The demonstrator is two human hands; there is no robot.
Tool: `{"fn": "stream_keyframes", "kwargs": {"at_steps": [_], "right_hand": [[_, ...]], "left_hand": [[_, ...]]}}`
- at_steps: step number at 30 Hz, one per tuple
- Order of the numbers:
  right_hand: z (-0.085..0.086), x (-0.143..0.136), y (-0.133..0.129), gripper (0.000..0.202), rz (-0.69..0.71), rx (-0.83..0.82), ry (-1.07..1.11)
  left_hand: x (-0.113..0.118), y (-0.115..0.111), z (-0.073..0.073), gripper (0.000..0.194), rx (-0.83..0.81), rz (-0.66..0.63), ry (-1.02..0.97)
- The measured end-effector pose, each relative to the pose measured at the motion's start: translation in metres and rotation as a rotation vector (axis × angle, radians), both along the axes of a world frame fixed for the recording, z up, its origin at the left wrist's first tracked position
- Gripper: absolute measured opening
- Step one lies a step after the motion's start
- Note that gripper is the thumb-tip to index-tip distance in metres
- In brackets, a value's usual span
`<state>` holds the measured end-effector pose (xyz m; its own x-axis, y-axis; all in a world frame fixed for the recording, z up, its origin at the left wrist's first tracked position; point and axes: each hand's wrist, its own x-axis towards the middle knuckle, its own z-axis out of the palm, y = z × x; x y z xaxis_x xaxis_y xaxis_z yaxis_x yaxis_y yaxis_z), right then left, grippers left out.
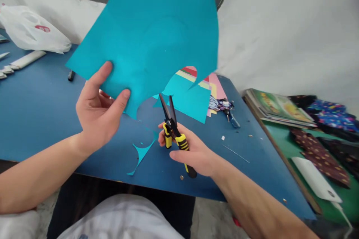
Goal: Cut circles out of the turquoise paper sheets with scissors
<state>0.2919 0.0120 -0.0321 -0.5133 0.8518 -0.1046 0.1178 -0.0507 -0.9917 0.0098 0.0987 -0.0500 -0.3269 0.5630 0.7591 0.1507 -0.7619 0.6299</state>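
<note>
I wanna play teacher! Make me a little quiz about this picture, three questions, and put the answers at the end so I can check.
1. Which hand holds up the big turquoise sheet?

2. True or false: the scissors in the right hand have their blades apart.

3. Where is the white plastic bag?
A) on the green surface
B) on the blue table
C) on the floor

Key:
1. The left hand.
2. True.
3. B.
</note>
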Motion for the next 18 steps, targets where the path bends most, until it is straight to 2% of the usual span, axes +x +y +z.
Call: {"fn": "stream_keyframes", "kwargs": {"at_steps": [3,5,7,10,13,15,18], "right_hand": [[0.000,-0.006,-0.002,0.057,0.061,0.032,-0.063],[0.000,-0.010,-0.003,0.046,0.067,0.071,-0.100],[0.000,-0.014,-0.006,0.044,0.065,0.102,-0.108],[0.001,-0.015,-0.009,0.050,0.014,0.148,-0.103],[-0.003,-0.013,-0.011,0.038,-0.023,0.188,-0.138],[-0.008,-0.010,-0.011,0.034,-0.039,0.201,-0.147],[-0.014,-0.006,-0.010,0.039,-0.044,0.227,-0.094]], "left_hand": [[0.004,-0.001,0.004,0.088,0.112,0.023,0.012],[0.005,-0.008,0.008,0.090,0.106,0.001,0.053],[0.006,-0.018,0.010,0.085,0.066,-0.032,0.094],[0.011,-0.033,0.012,0.058,-0.024,-0.076,0.157],[0.016,-0.041,0.012,0.031,-0.016,-0.094,0.225],[0.017,-0.042,0.012,0.022,0.016,-0.093,0.269],[0.015,-0.043,0.012,0.019,0.028,-0.101,0.329]]}}
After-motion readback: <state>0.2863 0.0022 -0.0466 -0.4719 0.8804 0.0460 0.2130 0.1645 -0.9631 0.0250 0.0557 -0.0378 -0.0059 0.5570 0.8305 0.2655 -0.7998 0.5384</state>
